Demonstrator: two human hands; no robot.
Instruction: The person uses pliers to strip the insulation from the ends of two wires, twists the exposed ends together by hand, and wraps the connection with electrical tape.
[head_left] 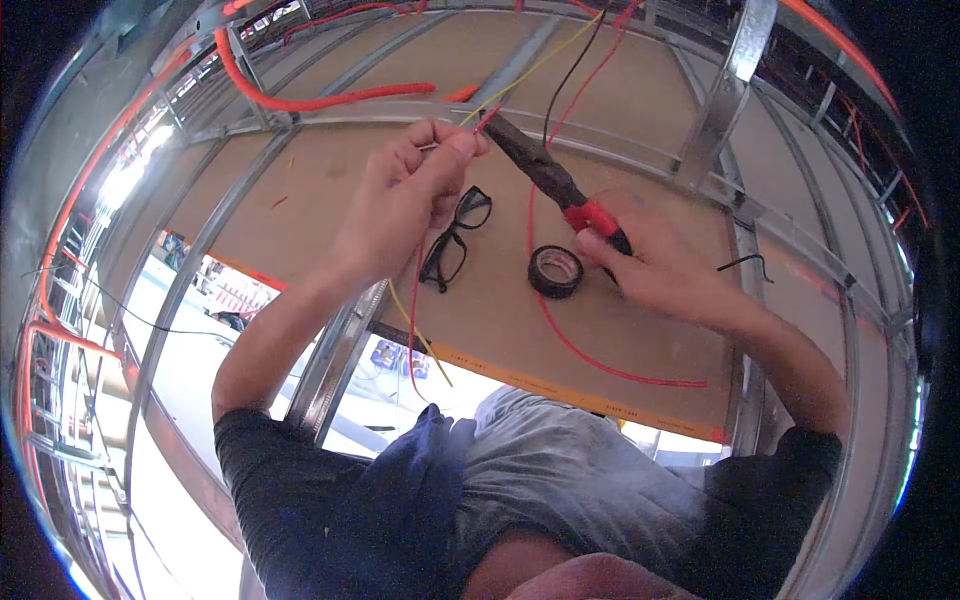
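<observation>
My left hand point(415, 195) is closed in a pinch around a red wire point(488, 120) and a yellow wire point(540, 62). Their loose tails hang below the wrist. In my right hand point(650, 255) is a pair of dark-jawed pliers point(540, 165) with red grips, its nose pointing up and left. The jaw tips are right at the red wire, just beyond my left fingertips. A black wire point(568, 85) passes behind the pliers. Between my hands, black-framed glasses point(462, 240) and a roll of black electrical tape point(540, 285) lie on the brown board point(620, 330).
Metal studs point(215, 215) and a crosswise channel point(640, 150) frame the space. Orange flexible conduit point(300, 102) curves in at the upper left. Another red wire point(600, 366) trails across the board. The board's yellow printed edge point(540, 380) lies close to my body.
</observation>
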